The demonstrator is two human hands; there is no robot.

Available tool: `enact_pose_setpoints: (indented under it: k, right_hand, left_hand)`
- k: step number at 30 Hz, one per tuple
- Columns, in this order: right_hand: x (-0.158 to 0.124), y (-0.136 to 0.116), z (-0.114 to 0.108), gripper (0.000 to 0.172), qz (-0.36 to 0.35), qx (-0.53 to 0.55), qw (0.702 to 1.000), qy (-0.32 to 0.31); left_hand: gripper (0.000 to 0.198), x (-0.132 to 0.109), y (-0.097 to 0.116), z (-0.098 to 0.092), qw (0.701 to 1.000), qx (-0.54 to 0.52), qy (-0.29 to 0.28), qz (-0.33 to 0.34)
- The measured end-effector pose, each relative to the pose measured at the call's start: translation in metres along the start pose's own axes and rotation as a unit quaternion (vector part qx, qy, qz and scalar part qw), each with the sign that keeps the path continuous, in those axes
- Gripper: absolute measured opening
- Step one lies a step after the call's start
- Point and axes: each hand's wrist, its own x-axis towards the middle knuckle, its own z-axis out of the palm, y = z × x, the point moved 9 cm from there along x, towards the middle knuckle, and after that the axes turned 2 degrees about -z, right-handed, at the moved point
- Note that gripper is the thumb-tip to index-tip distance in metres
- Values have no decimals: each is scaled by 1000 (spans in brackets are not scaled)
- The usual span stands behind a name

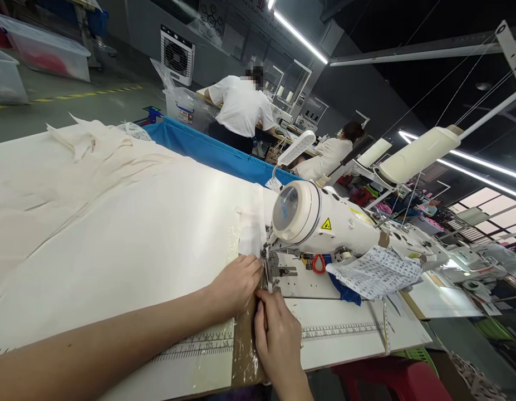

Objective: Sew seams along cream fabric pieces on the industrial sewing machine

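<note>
Left hand (237, 285), curled, and right hand (279, 337), partly closed, are positioned beside the industrial sewing machine (345, 225); whether either grips anything cannot be determined.

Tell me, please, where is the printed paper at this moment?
In the head view, the printed paper is right of centre, beside the white sewing machine, with blue cloth showing under the paper's left end.
</note>
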Motion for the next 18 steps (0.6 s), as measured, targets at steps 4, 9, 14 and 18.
enact_pose_setpoints:
  k: [4, 9, 14, 18]
  right_hand:
    - [1, -4, 2, 32, -3, -57, 998, -5]
    - [7, -1, 13, 41, 31, -159, 986, -31]
    - [15, -3, 16, 45, 40, -163, 984, -53]
    - [4, -1, 0, 42, 35, -35, 998, -47]
  left_hand:
    - [34, 1, -4, -2, 999, -29, 0, -22]
    - [38, 4, -12, -7, 998, -53, 7, -37]
    - [37, 6, -20, -9, 997, -67, 6, -45]
    - [39, 3, -24, -11, 996, -63, 19, -54]
